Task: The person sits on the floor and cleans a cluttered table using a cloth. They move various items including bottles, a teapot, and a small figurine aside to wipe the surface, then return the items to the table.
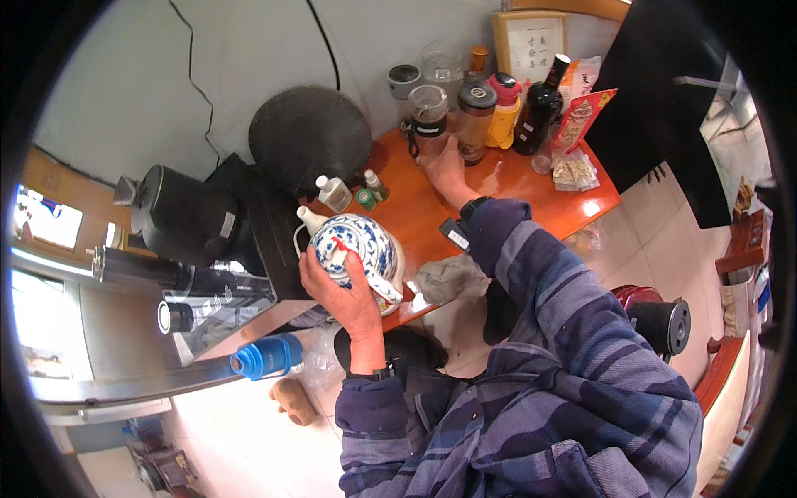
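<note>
A white porcelain teapot [380, 249] with a blue floral pattern stands near the front edge of the orange-brown wooden table [405, 205]. My left hand [342, 299] grips its near side, thumb close to the red-tied lid knob, and the spout points to the far left. At the back of the table, my right hand [445, 168] is around the lower part of a clear cup [429, 109] with a black band and strap. Right beside that hand stands a brown-tinted bottle [476, 112] with a dark lid.
Behind are a yellow-and-red flask [503, 115], a dark wine bottle [540, 106], a small clear glass [543, 159] and snack packets [582, 121]. Small bottles [335, 193] stand beyond the teapot. A grey cloth [449, 278] lies at the front edge. A black round board [310, 138] leans on the wall.
</note>
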Available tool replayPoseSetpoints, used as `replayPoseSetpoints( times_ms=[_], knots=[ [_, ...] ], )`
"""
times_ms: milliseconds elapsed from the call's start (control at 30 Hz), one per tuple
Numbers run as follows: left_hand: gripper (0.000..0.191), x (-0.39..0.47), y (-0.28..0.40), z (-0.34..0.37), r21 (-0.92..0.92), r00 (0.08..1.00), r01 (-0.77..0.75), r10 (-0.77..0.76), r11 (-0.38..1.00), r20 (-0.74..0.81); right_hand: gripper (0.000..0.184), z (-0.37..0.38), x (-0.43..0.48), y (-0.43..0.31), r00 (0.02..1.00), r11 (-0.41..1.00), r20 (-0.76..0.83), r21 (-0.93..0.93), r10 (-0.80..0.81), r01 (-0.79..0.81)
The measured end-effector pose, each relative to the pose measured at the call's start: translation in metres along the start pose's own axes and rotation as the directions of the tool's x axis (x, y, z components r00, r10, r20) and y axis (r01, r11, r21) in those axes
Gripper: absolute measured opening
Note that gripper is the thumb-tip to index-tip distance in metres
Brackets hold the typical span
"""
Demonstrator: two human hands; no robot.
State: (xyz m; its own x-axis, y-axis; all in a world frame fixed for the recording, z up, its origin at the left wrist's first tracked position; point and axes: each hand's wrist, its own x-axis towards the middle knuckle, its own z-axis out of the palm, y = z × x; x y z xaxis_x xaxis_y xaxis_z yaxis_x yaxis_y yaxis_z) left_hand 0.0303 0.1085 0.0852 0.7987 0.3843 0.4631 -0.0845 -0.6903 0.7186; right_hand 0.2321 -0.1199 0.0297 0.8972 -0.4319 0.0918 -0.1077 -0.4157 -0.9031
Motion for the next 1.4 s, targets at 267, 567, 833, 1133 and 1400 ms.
replayPoseSetpoints(
  times_ms=[267, 567, 833, 1133, 1400],
  knots=[
    [0.073, 0.002, -0.006, 0.001, 0.016, 1.0, -0.005, 0.005, 1.0, 0.004, 0.059, -0.086, -0.11, 0.015, 0.743, 0.862, 0.547, -0.077, -0.384, 0.502],
    [0.071, 0.012, -0.013, -0.017, -0.034, 0.983, -0.006, 0.012, 0.999, 0.181, 0.042, -0.144, -0.179, 0.037, 0.5, 0.525, 0.557, -0.13, -0.662, 0.841],
    [0.077, 0.009, -0.027, -0.048, -0.241, 0.932, 0.173, -0.08, 0.955, 0.352, 0.037, -0.172, -0.14, 0.088, 0.788, 0.742, 0.383, -0.3, -0.482, 0.6],
    [0.098, 0.006, -0.052, -0.049, -0.405, 0.8, 0.512, -0.249, 0.758, 0.546, 0.053, -0.219, -0.129, 0.109, 0.85, 0.743, 0.288, -0.413, -0.442, 0.527],
    [0.1, 0.0, -0.046, -0.05, -0.384, 0.804, 0.522, -0.289, 0.762, 0.52, 0.037, -0.215, -0.06, 0.012, 0.752, 0.68, 0.252, -0.322, -0.609, 0.659]
  ],
)
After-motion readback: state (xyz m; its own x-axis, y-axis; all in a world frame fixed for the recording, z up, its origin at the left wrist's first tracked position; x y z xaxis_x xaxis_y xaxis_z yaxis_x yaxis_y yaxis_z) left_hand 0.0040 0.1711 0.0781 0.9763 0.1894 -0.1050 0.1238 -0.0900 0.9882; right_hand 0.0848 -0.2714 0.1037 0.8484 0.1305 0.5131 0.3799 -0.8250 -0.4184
